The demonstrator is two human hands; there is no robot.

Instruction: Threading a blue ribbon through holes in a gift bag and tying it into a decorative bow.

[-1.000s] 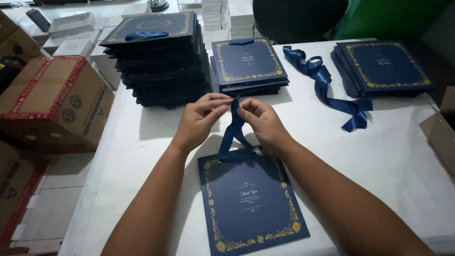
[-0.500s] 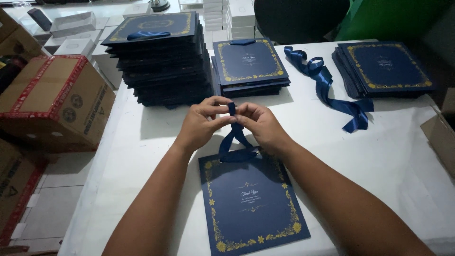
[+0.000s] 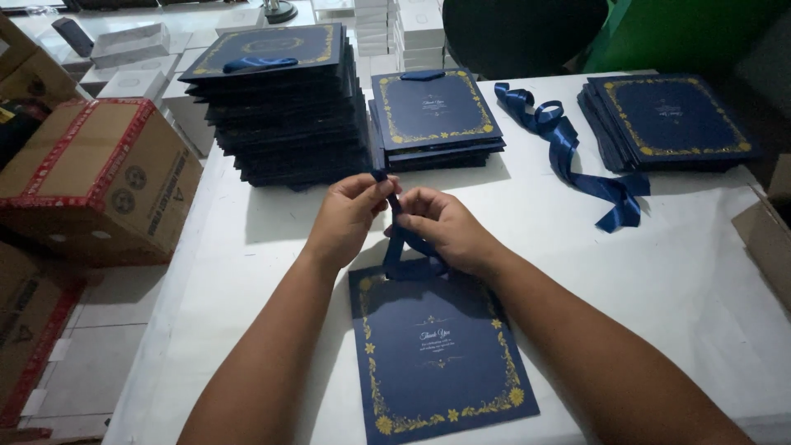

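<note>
Pinching the dark blue satin ribbon (image 3: 401, 239) between you, your left hand (image 3: 346, 218) and right hand (image 3: 441, 231) grip its ends with fingers closed, above the flat navy paper bag with gold floral border (image 3: 441, 354) lying on the white table (image 3: 659, 272), near 2 stacks of matching bags (image 3: 280, 107).

The scene was dim overall, with exposure uneven. The white tabletop (image 3: 684, 272) was the brightest surface and showed no blown-out glare. Soft shadows fell toward 6 o'clock from the tall stack of navy folders (image 3: 280, 107), indicating a light source toward 12 o'clock. A mild sheen appeared on the loose satin ribbon (image 3: 568, 148). Corners at 1 and 11 o'clock darkened. Straight edges bowed at the frame borders, showing wide-angle distortion. Focus was acceptable throughout; fine gold print was soft.
</note>
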